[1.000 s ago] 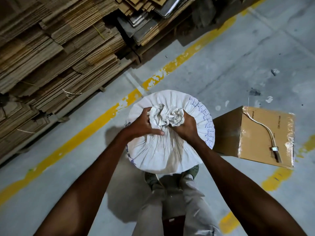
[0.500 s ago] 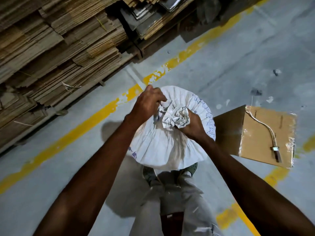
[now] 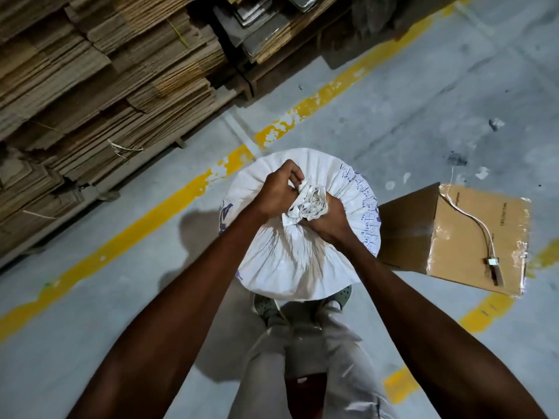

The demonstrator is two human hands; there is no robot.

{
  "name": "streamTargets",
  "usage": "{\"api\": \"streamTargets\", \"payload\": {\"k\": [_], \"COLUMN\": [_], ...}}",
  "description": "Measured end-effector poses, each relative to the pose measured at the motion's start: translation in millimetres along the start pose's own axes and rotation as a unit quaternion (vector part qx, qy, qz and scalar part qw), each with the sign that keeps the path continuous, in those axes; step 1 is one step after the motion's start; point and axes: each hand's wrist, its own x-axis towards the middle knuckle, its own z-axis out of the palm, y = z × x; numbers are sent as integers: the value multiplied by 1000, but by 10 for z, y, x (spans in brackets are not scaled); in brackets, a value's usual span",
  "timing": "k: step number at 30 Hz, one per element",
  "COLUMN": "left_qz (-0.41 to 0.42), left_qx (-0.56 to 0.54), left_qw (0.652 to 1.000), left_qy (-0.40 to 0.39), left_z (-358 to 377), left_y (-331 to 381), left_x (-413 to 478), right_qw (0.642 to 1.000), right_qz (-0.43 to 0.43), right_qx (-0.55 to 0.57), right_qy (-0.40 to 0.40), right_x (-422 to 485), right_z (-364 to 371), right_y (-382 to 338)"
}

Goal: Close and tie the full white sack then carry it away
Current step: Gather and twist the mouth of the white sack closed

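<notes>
Sack (image 3: 290,261) neck now bunched tighter; left hand (image 3: 279,192) has dropped back, both hands' fingers (image 3: 295,173) clenching it.

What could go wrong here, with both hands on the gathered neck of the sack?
No cord shows around the bunched neck of the white sack; if the right hand or left hand slackens, it may reopen. The cardboard box close beside the sack could trip the carry-off.

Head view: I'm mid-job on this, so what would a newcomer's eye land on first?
The full white sack at centre, its gathered neck gripped by the left hand and right hand. Next, the taped cardboard box tilted on the floor just right of the sack, and the flattened cardboard stacks at upper left.
</notes>
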Motion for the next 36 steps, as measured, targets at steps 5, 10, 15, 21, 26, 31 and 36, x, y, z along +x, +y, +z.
{"api": "streamTargets", "payload": {"k": [5, 10, 15, 21, 26, 31, 36], "left_qz": [-38, -133, -231, -176, -179, -94, -187], "left_qx": [20, 22, -61, -103, -36, 57, 38], "left_qw": [989, 991, 970, 978, 975, 968, 979], "left_qy": [145, -20, 50, 36, -125, -223, -73], "left_z": [-215, 620, 827, 514, 474, 633, 403], "left_y": [-284, -384, -401, -540, -1029, -1332, -1986], "left_x": [-345, -750, -404, 99, 483, 586, 705], "right_qw": [995, 989, 991, 996, 969, 970, 978], "right_qz": [79, 95, 53, 6, 65, -74, -135], "right_qx": [-15, 42, 118, -29, -226, -10, 129], "right_qy": [65, 109, -30, -86, -80, -231, -97], "right_x": [56, -35, -26, 250, 432, 694, 809], "right_z": [-73, 218, 303, -431, -344, 37, 318], "right_y": [92, -129, -107, 458, 810, 913, 1189]}}
